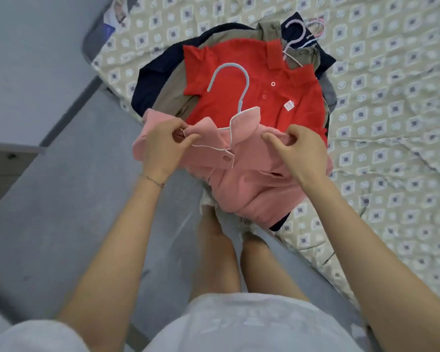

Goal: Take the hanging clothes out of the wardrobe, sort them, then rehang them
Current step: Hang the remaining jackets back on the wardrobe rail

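1. A person at the edge of a bed (391, 123) holds a pink polo shirt (252, 189) over a pile of clothes.
2. The left hand (163, 148) pinches the collar's tip between thumb and fingers.
3. The right hand (297, 153) curls over the far shoulder, perhaps gripping the hanger (243, 97) beneath (its pale hook rises from the neck).
4. A red polo (252, 102) lies flat beneath, atop navy and khaki garments.
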Motion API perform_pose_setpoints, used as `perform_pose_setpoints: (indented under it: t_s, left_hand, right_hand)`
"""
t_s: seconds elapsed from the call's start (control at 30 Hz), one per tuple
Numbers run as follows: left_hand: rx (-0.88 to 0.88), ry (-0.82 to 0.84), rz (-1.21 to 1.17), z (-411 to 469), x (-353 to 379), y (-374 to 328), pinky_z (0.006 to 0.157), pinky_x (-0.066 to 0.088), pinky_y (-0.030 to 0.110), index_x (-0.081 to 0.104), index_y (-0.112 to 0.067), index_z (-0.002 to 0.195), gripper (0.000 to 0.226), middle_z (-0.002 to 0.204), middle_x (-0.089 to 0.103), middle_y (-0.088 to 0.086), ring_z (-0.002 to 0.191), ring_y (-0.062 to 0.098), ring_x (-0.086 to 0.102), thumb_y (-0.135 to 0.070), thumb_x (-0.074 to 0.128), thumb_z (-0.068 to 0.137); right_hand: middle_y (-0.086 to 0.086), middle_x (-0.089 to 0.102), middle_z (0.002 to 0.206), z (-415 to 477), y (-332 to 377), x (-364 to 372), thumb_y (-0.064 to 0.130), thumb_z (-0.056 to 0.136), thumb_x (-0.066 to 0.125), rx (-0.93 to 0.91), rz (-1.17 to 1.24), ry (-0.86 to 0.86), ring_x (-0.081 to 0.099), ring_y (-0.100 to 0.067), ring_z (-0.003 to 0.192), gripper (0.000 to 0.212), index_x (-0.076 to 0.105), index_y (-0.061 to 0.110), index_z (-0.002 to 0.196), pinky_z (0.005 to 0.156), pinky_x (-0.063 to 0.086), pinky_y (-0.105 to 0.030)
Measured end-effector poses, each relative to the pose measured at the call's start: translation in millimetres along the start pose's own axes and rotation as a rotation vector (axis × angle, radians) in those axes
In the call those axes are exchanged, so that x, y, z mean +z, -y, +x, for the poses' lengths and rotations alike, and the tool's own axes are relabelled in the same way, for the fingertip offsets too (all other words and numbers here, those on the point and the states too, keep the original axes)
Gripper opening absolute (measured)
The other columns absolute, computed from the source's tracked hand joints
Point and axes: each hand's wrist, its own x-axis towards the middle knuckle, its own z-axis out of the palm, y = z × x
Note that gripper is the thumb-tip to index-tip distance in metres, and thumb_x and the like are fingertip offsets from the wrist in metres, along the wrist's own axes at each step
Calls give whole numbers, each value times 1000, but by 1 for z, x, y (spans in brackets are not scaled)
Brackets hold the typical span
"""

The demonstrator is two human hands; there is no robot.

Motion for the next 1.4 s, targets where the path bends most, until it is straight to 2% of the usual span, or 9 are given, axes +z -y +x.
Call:
perform_pose_setpoints:
  t_s: [0.13,0.3,0.37,0.57,0.73,0.9,1.17,1.3,1.4]
  left_hand:
    - [-112,-57,-136,-67,-24,4,61,33,4,55,-27,74,26,64,48,-24,65,-15,51,-15,77,82]
    - [-209,-109,-116,-142,-52,31,68,44,35,69,-17,80,23,72,64,-3,73,22,60,-39,71,78]
    - [-224,-150,-134,-170,-64,38,71,45,38,72,-16,84,24,75,66,-2,73,23,59,-39,69,79]
    - [-356,-308,-177,-268,-91,69,71,39,28,74,-12,90,18,82,71,3,77,20,59,-28,77,82]
    - [-476,-480,-259,-367,-110,91,71,47,36,71,-12,82,45,77,69,1,72,21,60,-54,60,74]
    - [-548,-677,-221,-487,-116,105,69,50,38,70,-10,81,46,75,70,2,70,22,61,-55,62,77]
    - [-723,-910,-245,-694,-106,125,69,46,32,68,-7,83,20,79,68,1,72,12,57,-24,78,83]
    - [-799,-1028,-213,-778,-94,131,70,43,30,65,-7,80,22,78,66,1,73,15,55,-26,75,83]
    - [-864,-1118,-234,-830,-87,132,71,41,21,65,-6,80,23,76,64,-1,72,12,53,-27,72,82]
  right_hand:
    - [-2,35,51,-36,23,-9,63,80,62,-104,-43,76,40,-25,56,60,36,13,58,55,32,-41]
    - [4,35,51,-72,60,-9,51,85,63,-367,-55,231,38,-21,57,49,39,18,59,56,25,-35]
    - [8,36,53,-88,77,-7,47,88,64,-470,-72,308,39,-17,59,43,43,20,63,57,23,-32]
    - [6,44,55,-149,124,13,48,88,65,-663,-145,414,48,-18,63,37,52,19,69,57,32,-33]
    - [6,52,61,-220,161,35,61,82,56,-801,-143,503,52,-18,67,43,58,18,75,61,39,-34]
    - [7,53,61,-314,185,51,56,83,64,-958,-150,583,55,-20,69,35,55,25,72,63,39,-33]
    - [5,55,62,-493,209,75,49,85,69,-1249,-193,714,59,-25,69,33,66,17,81,62,44,-34]
    - [7,51,60,-569,215,92,50,87,66,-1382,-227,806,55,-21,66,34,64,18,78,59,34,-30]
    - [5,53,61,-622,219,104,49,88,65,-1448,-243,903,54,-23,67,33,63,17,79,60,39,-33]
